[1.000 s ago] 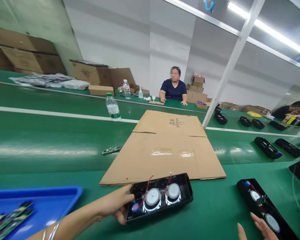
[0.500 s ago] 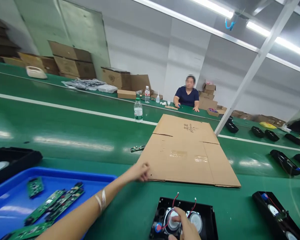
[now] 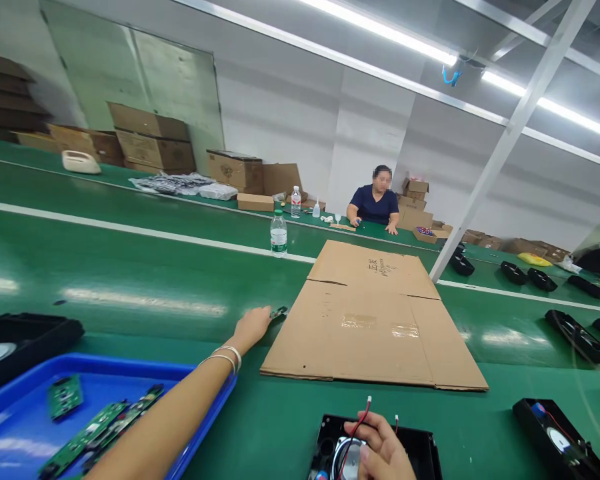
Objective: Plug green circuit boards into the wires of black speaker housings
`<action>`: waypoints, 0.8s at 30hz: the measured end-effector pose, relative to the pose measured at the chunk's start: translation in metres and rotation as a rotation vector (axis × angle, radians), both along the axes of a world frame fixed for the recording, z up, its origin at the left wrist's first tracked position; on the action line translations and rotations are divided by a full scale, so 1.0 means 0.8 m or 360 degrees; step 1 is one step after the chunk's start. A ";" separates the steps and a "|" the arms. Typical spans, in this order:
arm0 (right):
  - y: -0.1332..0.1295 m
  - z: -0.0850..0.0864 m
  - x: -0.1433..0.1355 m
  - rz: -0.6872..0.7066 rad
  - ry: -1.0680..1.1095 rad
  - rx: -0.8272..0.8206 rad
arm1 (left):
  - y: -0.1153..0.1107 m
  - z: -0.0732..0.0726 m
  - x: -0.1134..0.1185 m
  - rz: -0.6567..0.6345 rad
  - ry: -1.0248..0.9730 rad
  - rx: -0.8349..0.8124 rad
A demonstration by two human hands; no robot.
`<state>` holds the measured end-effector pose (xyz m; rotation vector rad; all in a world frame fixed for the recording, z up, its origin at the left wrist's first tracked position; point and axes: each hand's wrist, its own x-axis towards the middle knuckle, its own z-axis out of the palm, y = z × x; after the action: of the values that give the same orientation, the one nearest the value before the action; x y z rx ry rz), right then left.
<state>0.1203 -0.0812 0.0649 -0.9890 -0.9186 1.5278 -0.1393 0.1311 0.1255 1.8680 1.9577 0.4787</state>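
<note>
My left hand [image 3: 253, 327] reaches out to the left edge of the flat cardboard [image 3: 370, 333], its fingers closed on a small circuit board [image 3: 279, 313]. Near the bottom of the view, my right hand [image 3: 383, 448] is over a black speaker housing [image 3: 425, 450], its fingers curled beside a red and black wire [image 3: 363, 419] with a white plug. The thumb and fingertips come together at that wire. Part of a round speaker [image 3: 349, 460] shows under the hand. Several green circuit boards [image 3: 87, 433] lie in a blue tray [image 3: 130, 365] under my left forearm.
A water bottle [image 3: 279, 235] stands behind the cardboard. Black housings lie at the far left [image 3: 30, 340] and right [image 3: 555, 437]. A slanted metal post [image 3: 500, 160] rises at the right. A person [image 3: 375, 203] sits across the belt.
My left hand has moved forward from the cardboard's near-left corner and taken hold of the circuit board. My right hand has shifted from the speaker to the wire. The view has tilted slightly up.
</note>
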 end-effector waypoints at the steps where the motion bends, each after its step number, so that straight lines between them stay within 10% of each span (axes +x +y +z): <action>1: 0.000 0.004 0.004 0.0076 0.0015 -0.0018 | -0.009 0.005 -0.001 -0.0005 -0.0064 -0.0001; 9: -0.035 0.047 0.014 0.0011 0.0085 -0.0206 | -0.183 0.017 0.026 -0.0281 -0.0989 -0.0343; 13: -0.056 0.069 0.013 -0.0101 -0.0077 -0.0323 | -0.265 0.006 0.054 0.0007 -0.1931 -0.0829; 20: -0.065 0.084 -0.003 -0.0235 -0.0486 -0.0236 | -0.307 -0.001 0.097 0.0134 -0.2241 -0.0710; 24: -0.058 0.091 -0.013 -0.0155 -0.1175 0.0386 | -0.313 -0.003 0.107 0.0140 -0.2341 -0.0653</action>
<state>0.1101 -0.1272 0.1375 -1.4203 -1.4977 0.9278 -0.0538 -0.1196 0.1233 0.6691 0.9541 0.9827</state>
